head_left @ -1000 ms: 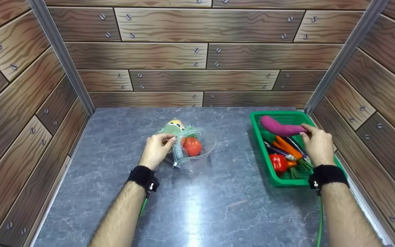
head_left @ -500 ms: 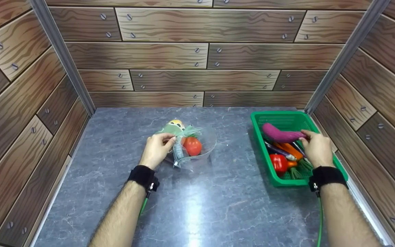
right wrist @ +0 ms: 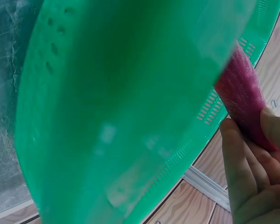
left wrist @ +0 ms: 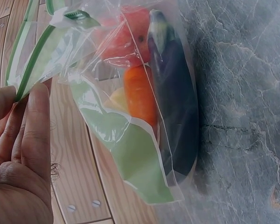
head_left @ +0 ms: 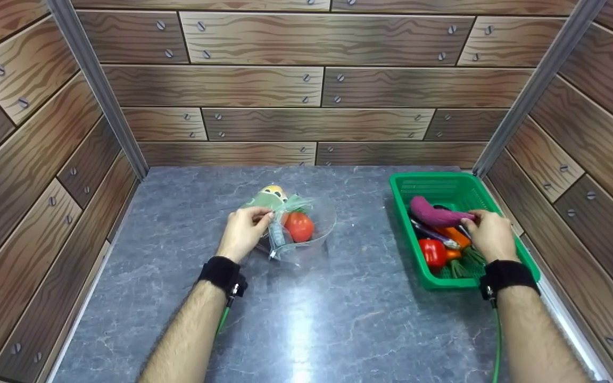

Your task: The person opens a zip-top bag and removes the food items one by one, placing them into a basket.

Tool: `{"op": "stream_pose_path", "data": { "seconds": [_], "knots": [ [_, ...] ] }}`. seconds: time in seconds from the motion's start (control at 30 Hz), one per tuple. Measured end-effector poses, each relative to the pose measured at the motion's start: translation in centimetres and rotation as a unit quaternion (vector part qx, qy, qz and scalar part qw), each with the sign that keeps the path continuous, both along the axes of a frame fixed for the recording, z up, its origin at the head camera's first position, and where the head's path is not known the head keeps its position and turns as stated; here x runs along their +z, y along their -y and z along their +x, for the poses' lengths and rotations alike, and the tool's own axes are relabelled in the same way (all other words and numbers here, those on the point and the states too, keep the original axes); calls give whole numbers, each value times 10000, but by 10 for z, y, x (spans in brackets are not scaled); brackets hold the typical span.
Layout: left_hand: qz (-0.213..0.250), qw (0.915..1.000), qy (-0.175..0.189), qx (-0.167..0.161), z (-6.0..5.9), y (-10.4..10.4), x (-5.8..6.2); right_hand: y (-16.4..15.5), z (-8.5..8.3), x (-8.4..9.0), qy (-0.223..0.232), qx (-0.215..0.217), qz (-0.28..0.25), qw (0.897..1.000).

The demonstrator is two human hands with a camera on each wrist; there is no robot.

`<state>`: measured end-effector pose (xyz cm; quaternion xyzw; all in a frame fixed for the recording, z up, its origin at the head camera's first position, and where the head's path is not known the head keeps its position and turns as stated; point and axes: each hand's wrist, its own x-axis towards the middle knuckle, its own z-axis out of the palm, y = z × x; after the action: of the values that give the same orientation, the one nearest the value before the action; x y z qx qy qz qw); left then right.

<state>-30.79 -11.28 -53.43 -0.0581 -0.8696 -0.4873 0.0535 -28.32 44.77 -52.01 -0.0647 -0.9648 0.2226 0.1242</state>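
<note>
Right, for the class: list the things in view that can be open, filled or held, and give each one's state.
Plastic bag, mouth seemingly open, partly filled
Tomato, inside the bag
Green basket, open-topped, upright, partly filled
Purple sweet potato, held by one end
Red pepper, in the basket, not held
Left hand, pinching the bag's edge
Right hand, gripping the sweet potato

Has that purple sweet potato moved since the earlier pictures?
Yes. In the head view, against the green basket, the purple sweet potato in the right hand has moved down the picture and slightly right.
</note>
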Motion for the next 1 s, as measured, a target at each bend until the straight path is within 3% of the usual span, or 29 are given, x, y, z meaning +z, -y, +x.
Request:
{"op": "stream_pose_path", "data": {
  "seconds": [0.27,1.0],
  "knots": [
    [-63,10000,-63,-2,0,-1,-1,1,0,3,361,-125,-294,9988],
    [-86,9999,-98,-55,3,-3,-1,66,0,34,-383,480,-140,9980]
  ]
}}
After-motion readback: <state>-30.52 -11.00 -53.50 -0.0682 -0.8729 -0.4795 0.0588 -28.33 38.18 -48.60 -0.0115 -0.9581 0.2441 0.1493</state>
